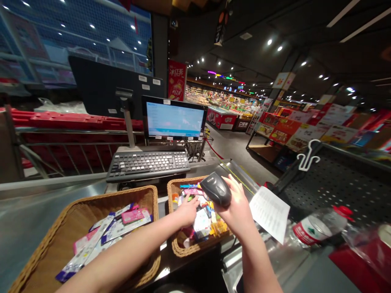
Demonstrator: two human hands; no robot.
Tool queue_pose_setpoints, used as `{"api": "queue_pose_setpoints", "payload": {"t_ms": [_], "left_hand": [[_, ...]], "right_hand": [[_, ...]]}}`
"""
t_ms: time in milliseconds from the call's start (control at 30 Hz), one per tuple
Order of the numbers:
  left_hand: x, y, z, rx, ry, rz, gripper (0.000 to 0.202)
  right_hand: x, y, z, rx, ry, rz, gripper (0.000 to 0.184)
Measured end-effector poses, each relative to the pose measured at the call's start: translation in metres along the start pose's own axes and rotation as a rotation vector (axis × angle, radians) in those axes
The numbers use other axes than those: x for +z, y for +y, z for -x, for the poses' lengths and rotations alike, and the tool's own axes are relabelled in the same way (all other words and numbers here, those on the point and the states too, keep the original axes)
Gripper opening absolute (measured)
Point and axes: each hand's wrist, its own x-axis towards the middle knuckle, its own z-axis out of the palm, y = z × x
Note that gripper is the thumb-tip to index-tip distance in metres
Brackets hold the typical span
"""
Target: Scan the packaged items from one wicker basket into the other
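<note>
While I watch through the head camera, the right hand (237, 209) sits just right of centre. Its fingers are wrapped around a dark handheld scanner (217, 189), whose head tilts toward ten o'clock over the smaller basket (180, 249). That wicker basket lies directly under both hands and is heaped with small bright packets (202, 224).

The left hand (187, 211) comes in from seven o'clock, palm down, with its fingers bent and resting on the packets just beside the scanner. Whether it pinches one I cannot tell (the fingertips are buried in the heap). The two hands are close together, and I cannot tell if they touch.

At eight o'clock from the hands stands a larger basket (76, 215), with flat sachets (122, 221) lying along its far side. At eleven o'clock is a black keyboard (148, 164), with a lit screen (173, 119) behind it.

At three o'clock from the right hand a printed sheet (270, 211) lies on the steel counter (24, 219). Beyond the sheet and a little lower, a clear bottle (317, 226) with a red cap lies on its side. A white hook (307, 156) stands at two o'clock against a perforated black panel (342, 183).
</note>
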Motion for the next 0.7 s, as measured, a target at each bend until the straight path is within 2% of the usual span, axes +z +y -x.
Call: {"api": "queue_pose_setpoints", "payload": {"t_ms": [133, 367, 433, 567, 700], "left_hand": [[0.008, 0.002, -0.004, -0.078, -0.074, -0.005, 0.028], [0.01, 0.014, -0.01, -0.194, -0.12, -0.009, 0.026], [0.005, 0.016, -0.008, -0.183, -0.164, -0.016, 0.037], [-0.007, 0.011, -0.004, -0.06, -0.234, -0.054, 0.087], [-0.01, 0.0, -0.013, 0.119, -0.184, -0.109, 0.104]], "right_hand": [[-0.002, 0.011, -0.001, 0.005, -0.015, -0.015, 0.046], [-0.003, 0.021, -0.005, -0.021, -0.018, -0.042, 0.047], [-0.003, 0.023, -0.007, -0.027, -0.026, -0.046, 0.046], [-0.004, 0.026, -0.01, -0.036, -0.041, -0.045, 0.046], [-0.004, 0.028, -0.01, -0.047, -0.057, -0.051, 0.045]]}}
